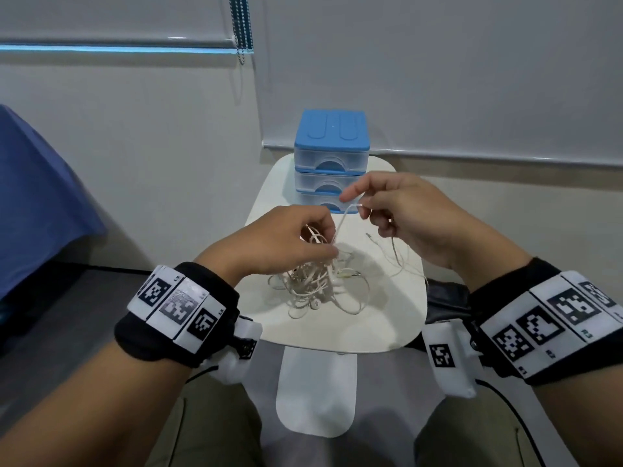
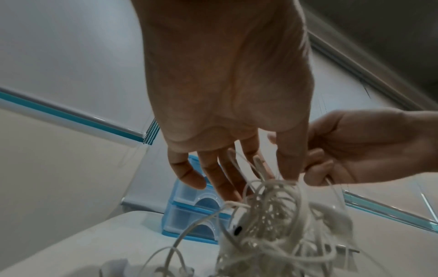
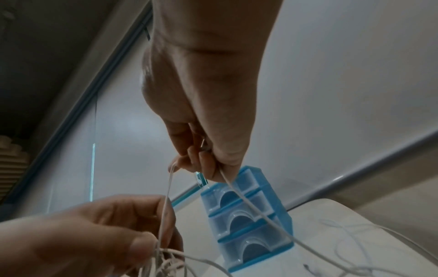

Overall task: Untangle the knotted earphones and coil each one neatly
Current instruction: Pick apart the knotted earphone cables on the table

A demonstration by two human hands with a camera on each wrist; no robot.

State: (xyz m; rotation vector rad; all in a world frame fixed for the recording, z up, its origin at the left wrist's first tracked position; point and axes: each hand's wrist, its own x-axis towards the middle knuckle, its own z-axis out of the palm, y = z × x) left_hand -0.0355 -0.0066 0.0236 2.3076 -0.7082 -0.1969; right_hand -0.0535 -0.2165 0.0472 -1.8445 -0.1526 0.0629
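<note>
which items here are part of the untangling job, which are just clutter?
In the job:
- tangled white earphones, heaped on the table
- left hand, gripping the tangle
- right hand, pinching one cable strand drawn up from the tangle

Just lying about:
- blue three-drawer organiser at the table's far edge, drawers shut
- blind's bead chain

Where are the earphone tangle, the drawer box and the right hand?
earphone tangle (image 1: 312, 281): head view, middle of the white cable heap on the table.
drawer box (image 1: 332, 129): head view, on its blue top.
right hand (image 1: 401, 210): head view, back of the hand pinching a cable.
</note>
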